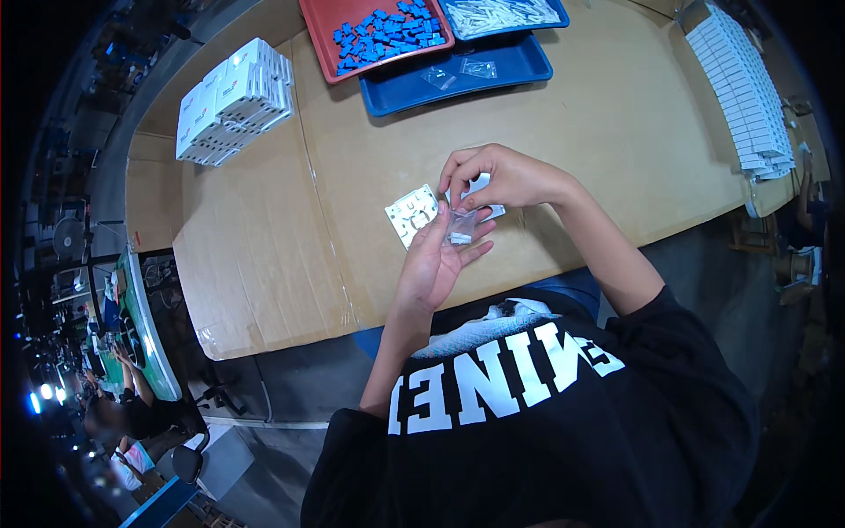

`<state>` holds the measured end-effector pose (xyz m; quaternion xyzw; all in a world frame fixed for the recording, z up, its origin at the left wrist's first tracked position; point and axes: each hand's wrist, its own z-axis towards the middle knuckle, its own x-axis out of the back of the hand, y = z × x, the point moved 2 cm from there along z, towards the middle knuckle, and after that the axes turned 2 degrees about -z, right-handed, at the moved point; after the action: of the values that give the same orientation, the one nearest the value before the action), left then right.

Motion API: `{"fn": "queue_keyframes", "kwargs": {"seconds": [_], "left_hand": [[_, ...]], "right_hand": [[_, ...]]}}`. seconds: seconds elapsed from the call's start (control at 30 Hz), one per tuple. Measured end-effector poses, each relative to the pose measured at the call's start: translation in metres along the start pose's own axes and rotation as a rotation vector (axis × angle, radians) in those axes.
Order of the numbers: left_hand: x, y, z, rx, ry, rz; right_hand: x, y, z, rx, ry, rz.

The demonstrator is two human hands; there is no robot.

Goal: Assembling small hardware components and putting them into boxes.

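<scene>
A small clear plastic bag (461,229) with white pieces in it rests against the palm and fingers of my left hand (433,260), whose thumb presses on its edge. My right hand (503,176) comes from above and pinches the top of the same bag between thumb and fingertips. Beside my left thumb, a white square plastic plate with slots (410,214) lies on the cardboard. Another white piece (495,211) sits beneath my right hand, mostly covered by it.
A red tray (322,44) holds many small blue parts. A blue tray (387,99) contains small clear bags; another blue tray (513,33) has white sticks. White plates are stacked at left (231,101) and right (738,88). The cardboard-covered table (255,255) ends near my body.
</scene>
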<state>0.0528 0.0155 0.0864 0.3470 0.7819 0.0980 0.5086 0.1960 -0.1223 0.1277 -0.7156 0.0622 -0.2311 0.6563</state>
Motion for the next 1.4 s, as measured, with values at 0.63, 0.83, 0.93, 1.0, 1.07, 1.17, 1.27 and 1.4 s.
{"fn": "queue_keyframes", "kwargs": {"seconds": [0.63,0.83,0.93,1.0,1.07,1.17,1.27,1.4], "left_hand": [[0.001,0.008,-0.001,-0.288,0.041,0.457],[-0.002,0.007,0.001,-0.427,0.071,0.51],[0.006,0.005,0.006,-0.436,0.103,0.501],[0.005,0.005,0.008,-0.444,0.127,0.488],[-0.005,0.009,0.005,-0.662,0.271,0.588],[-0.016,0.021,-0.001,-0.696,0.287,0.479],[-0.014,0.024,0.001,-0.7,0.248,0.473],[-0.014,0.027,0.002,-0.72,0.262,0.368]], "right_hand": [[0.01,-0.005,-0.001,-0.021,-0.068,-0.019],[-0.001,-0.001,-0.011,-0.089,0.164,0.138],[-0.02,0.009,-0.013,-0.046,0.331,0.292],[-0.03,0.004,-0.015,-0.009,0.46,0.384],[-0.036,0.003,-0.017,0.0,0.521,0.398],[-0.036,-0.003,-0.019,0.014,0.566,0.449],[-0.038,-0.005,-0.02,-0.014,0.523,0.484],[-0.04,-0.011,-0.016,-0.009,0.576,0.453]]}}
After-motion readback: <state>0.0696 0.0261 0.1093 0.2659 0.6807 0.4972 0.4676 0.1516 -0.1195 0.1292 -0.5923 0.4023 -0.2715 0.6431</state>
